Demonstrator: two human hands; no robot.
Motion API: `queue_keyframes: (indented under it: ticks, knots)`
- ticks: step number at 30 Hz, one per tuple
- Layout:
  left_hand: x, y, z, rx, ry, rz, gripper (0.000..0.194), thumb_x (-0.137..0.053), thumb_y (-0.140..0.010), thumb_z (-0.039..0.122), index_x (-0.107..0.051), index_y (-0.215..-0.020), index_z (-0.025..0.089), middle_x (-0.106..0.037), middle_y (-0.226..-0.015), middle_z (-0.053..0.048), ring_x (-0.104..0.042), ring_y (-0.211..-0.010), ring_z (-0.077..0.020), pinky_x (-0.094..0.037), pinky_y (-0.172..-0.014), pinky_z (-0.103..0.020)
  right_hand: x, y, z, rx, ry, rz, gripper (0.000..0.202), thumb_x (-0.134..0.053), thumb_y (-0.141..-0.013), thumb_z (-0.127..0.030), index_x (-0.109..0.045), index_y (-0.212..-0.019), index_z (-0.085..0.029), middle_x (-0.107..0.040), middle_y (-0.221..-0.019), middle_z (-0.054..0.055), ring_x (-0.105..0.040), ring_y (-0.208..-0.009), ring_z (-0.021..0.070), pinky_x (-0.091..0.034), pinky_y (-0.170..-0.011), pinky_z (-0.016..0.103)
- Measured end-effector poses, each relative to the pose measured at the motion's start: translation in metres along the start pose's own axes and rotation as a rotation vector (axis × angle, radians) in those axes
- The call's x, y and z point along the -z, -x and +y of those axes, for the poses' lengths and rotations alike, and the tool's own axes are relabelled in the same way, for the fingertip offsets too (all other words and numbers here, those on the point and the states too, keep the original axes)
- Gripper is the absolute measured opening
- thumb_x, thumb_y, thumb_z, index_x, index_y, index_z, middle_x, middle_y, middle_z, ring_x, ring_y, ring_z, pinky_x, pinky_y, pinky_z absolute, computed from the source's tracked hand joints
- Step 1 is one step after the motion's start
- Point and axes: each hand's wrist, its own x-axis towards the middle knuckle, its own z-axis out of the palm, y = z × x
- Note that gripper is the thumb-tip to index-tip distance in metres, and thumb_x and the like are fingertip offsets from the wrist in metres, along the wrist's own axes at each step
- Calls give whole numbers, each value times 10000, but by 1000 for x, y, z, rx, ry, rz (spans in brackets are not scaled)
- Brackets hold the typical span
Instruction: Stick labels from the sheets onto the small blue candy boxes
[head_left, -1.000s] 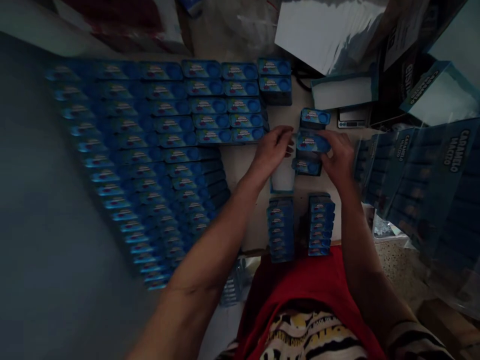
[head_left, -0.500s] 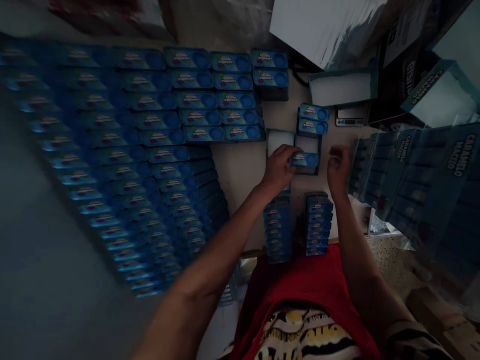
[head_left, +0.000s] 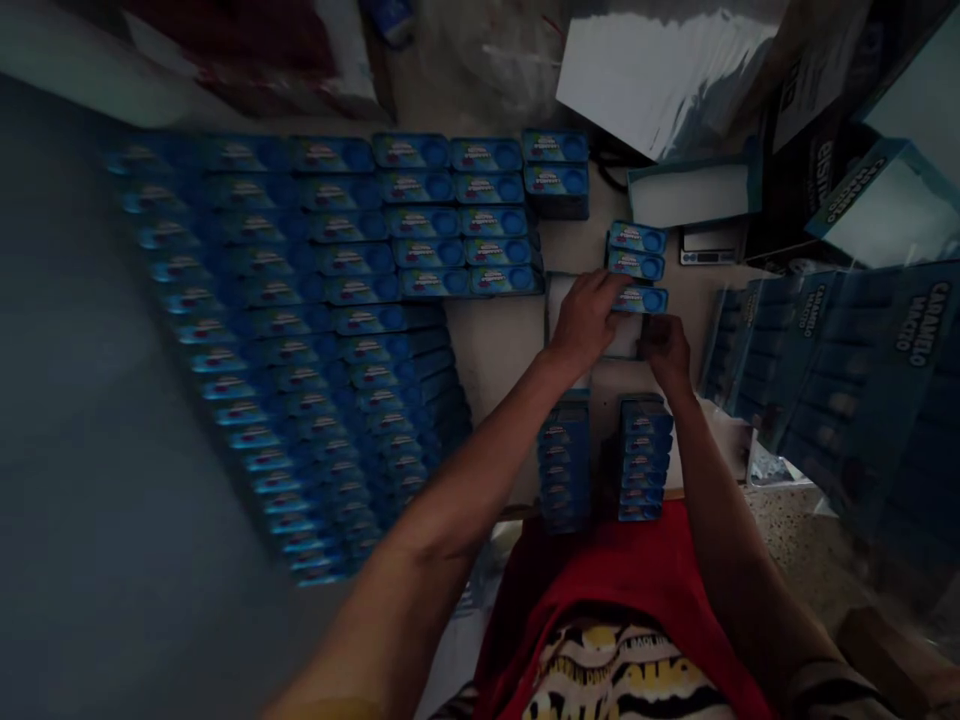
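Blue, glossy card faces up on the small pack (head_left: pixel 643 299) that my left hand (head_left: pixel 585 318) pinches at its left end, over the far part of the open tray (head_left: pixel 626 338), just nearer me than two similar packs (head_left: pixel 637 252). Fingers of my right hand (head_left: pixel 667 348) curl by the tray's right edge; whether they grip that wall or only touch it, I cannot tell. I judge the pack light and fairly stiff, flat-sided enough to stay square, though its sheen may let it slide if I hold it loosely. Its corners would probably crush under a hard squeeze, so I would take it by the two short ends, thumb against fingers, pressing gently and leaving the broad sides free.
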Motion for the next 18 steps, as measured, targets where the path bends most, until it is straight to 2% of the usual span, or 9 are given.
queue_keyframes:
  ticks: [4,7,11,13,14,16,18]
  knots:
    - [-9,1,-10,37,28,87,389,-642,-985,233,-625,-1374,225,-631,-1373,-135,-600,-1311,-319,-483,-1120,-454,-1,-4,0,-42,-58,-35,464,-736,-672,-397,-565,-1074,-243,-643,-870,-26,-645,-855,200,-544,-810,327]
    - [-23,-1,-9,145,-21,206,345,-692,-974,248,-621,-1307,191,-590,-1399,-177,-584,-1331,-325,-503,-1091,-437,-2,-6,-2,-32,-33,-26,475,-749,-674,-436,-564,-1068,-246,-612,-832,-45,-622,-812,193,-526,-790,326]
    - [-34,1,0,210,-89,162,175,-675,-980,206,-643,-1151,184,-655,-1266,-166,-638,-1231,-322,-530,-1025,-435,9,5,-18,-47,258,-9,364,-728,-756,-415,-564,-1032,-244,-609,-781,-23,-622,-776,226,-504,-762,349]
    - [-24,9,2,189,-73,146,226,-688,-970,198,-637,-1190,196,-667,-1266,-149,-651,-1212,-308,-538,-1002,-417,18,18,-34,-6,480,-18,273,-701,-832,-411,-595,-1021,-245,-618,-750,-1,-631,-756,258,-495,-757,377]
    - [-14,15,2,177,-58,150,266,-705,-963,211,-631,-1219,207,-670,-1275,-138,-654,-1207,-301,-540,-998,-411,20,25,-45,40,561,-20,231,-683,-876,-426,-615,-1006,-248,-629,-745,13,-636,-749,268,-496,-758,389]
    - [17,32,-2,180,-37,187,292,-731,-954,255,-629,-1227,228,-684,-1257,-112,-659,-1182,-291,-539,-997,-411,16,34,-71,173,615,-26,218,-641,-952,-469,-650,-958,-252,-668,-778,43,-651,-753,275,-515,-776,407]
    - [52,52,-10,241,-39,290,215,-722,-963,286,-638,-1155,234,-699,-1174,-82,-665,-1126,-279,-538,-990,-413,-6,33,-99,352,572,-51,255,-610,-997,-488,-690,-983,-246,-726,-901,86,-691,-855,288,-549,-855,435]
